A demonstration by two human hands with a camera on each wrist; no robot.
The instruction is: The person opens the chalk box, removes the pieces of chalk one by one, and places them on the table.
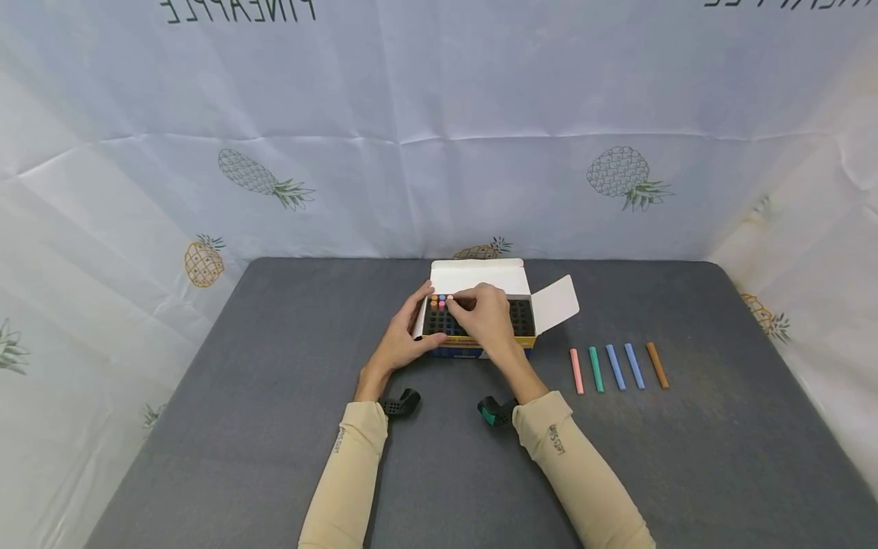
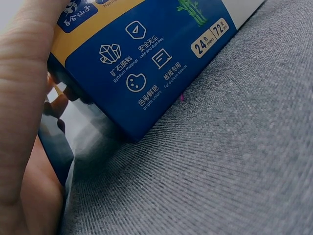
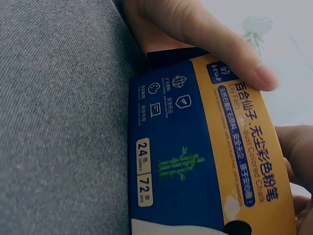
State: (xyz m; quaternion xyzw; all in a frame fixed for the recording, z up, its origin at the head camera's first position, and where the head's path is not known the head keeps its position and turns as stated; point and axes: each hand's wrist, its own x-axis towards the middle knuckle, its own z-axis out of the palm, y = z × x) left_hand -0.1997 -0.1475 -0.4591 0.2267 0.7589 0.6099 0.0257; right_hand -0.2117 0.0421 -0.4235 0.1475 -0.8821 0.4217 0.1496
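Observation:
A blue and yellow chalk box lies on the table with its white lid flaps folded out and a black holed insert inside. My left hand grips the box's left end, its thumb along the front top edge. Several chalk sticks, orange, blue and pink, stand in holes at the insert's back left corner. Over the insert, my right hand pinches a pale pink chalk stick beside them, mostly hidden by the fingers. The right wrist view shows the box front and the left thumb.
To the right of the box lie a pink chalk stick, a green one, two blue ones and a brown one, roughly in a row. The box's side flap sticks out right. A pineapple-print curtain hangs behind the grey table.

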